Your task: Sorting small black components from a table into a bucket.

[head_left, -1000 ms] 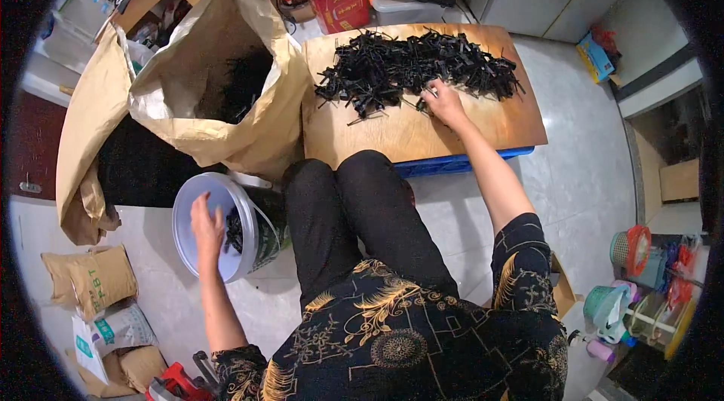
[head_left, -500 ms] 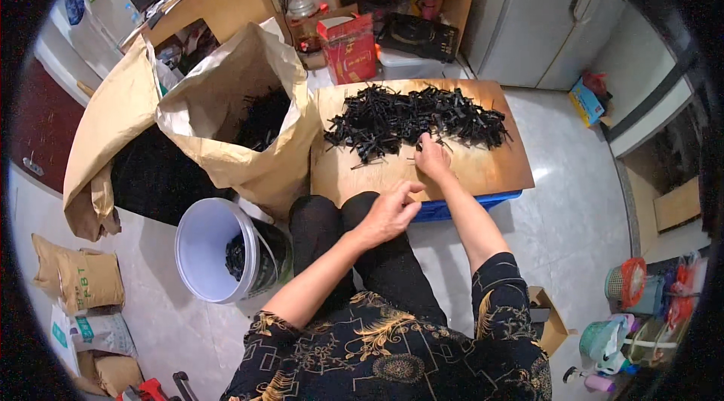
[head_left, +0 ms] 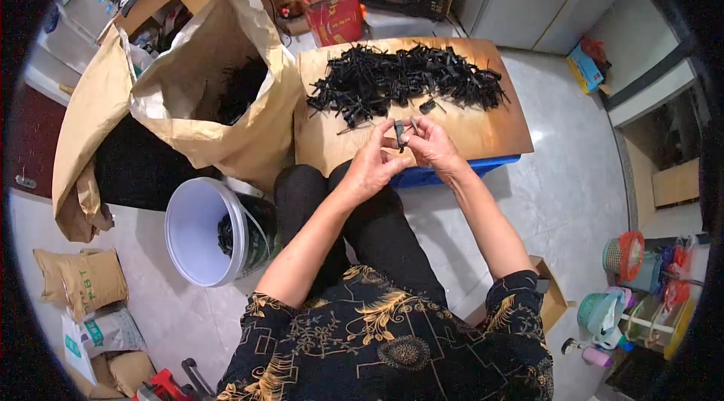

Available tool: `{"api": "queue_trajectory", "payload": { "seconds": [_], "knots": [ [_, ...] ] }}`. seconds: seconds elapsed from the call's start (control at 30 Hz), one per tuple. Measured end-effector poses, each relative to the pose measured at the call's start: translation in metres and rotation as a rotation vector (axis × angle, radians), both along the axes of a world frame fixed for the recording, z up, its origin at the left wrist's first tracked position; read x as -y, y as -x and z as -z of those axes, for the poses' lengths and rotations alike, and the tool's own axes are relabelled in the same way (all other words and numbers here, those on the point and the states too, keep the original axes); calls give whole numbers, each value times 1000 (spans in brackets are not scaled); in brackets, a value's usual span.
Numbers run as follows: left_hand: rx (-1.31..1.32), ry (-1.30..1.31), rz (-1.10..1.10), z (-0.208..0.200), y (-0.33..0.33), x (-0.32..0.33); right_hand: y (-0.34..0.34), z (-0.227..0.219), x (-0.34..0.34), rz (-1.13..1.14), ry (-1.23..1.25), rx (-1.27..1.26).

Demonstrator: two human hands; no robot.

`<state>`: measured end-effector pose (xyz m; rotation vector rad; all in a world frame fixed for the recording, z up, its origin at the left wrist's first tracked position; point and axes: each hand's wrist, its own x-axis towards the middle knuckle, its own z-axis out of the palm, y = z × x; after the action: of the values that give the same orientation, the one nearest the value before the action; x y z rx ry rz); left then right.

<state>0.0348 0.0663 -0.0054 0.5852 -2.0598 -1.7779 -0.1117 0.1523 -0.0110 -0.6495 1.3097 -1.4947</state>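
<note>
My left hand [head_left: 368, 167] and my right hand [head_left: 436, 151] meet over the near edge of a wooden board [head_left: 328, 141]. Between their fingertips is a small black plastic part [head_left: 400, 132], pinched from both sides; its exact shape is partly hidden by the fingers. Beyond them, a long heap of similar black plastic parts [head_left: 400, 77] with thin stems spreads across the board. One loose piece [head_left: 428, 106] lies just in front of the heap, close to my right fingertips.
A large open paper sack [head_left: 219, 133] with black parts inside stands left of the board. A white bucket [head_left: 197, 250], also holding black parts, is by my left leg. Under the board shows a blue crate [head_left: 483, 166]. A red box [head_left: 332, 13] stands behind.
My right hand has drawn back from the heap with a black part, and my left hand has come forward to meet it. The view has shifted, too.
</note>
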Motion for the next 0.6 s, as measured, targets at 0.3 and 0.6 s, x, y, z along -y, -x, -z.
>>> {"api": "queue_trajectory", "payload": {
  "seconds": [0.3, 0.6],
  "knots": [
    [-13, -76, -16, -17, -42, 2, -47, -11, 2, -96, 103, -87],
    [-182, -534, -176, -15, -59, 3, -80, -11, 5, -64, 96, -128]
  ]
}}
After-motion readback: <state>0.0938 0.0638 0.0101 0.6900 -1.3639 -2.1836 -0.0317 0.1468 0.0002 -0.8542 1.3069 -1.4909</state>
